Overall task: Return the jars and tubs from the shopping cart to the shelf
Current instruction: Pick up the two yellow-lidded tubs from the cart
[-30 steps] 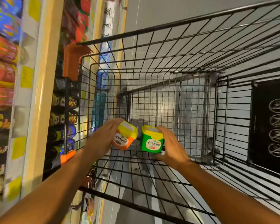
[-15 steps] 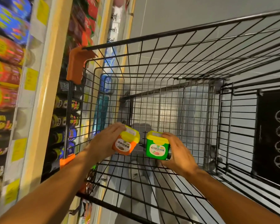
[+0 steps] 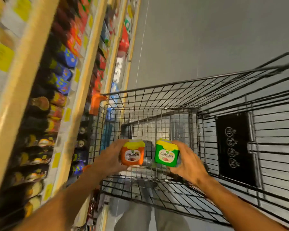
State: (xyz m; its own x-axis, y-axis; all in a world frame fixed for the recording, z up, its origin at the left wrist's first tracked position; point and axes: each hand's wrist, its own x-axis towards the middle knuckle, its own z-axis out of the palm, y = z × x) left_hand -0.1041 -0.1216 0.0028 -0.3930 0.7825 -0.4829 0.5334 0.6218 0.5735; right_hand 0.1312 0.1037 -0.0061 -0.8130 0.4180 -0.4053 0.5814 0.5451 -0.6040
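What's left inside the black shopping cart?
The black wire shopping cart looks empty through its mesh. The left hand holds the orange tub and the right hand the green tub, hiding a little floor.

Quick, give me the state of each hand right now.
Left hand: closed around the orange tub, held above the cart.
Right hand: closed around the green tub, held beside it.

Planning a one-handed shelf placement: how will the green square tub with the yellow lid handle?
The green square tub with the yellow lid probably stays rigid: the right hand pinches it undented. Its flat sides suggest no rolling. Glossy plastic may be slippery.
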